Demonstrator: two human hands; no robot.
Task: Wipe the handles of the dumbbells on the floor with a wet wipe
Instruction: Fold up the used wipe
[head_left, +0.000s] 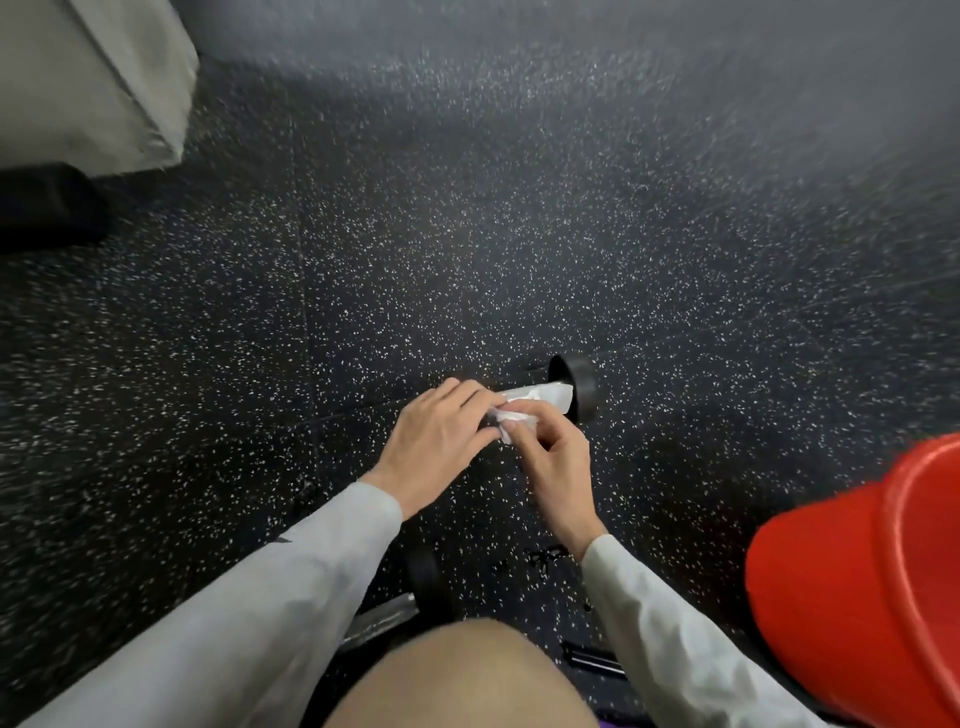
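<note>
Left hand (441, 431) rests flat on the dumbbell (576, 387); right hand (550, 457) pinches the wet wipe (540, 397), which may bunch, leaving handle patches unwiped.

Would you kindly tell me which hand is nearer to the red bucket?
Right. The right hand sits left of the red bucket, pinching the wet wipe; the left hand lies farther left.

Two arms in pale grey sleeves (291, 582) reaching from the lower frame toward centre, left hand (441, 441) palm down with fingers extended, right hand (550, 457) beside it, fingers curled and pinching, bare knee (462, 680) at bottom centre
</note>
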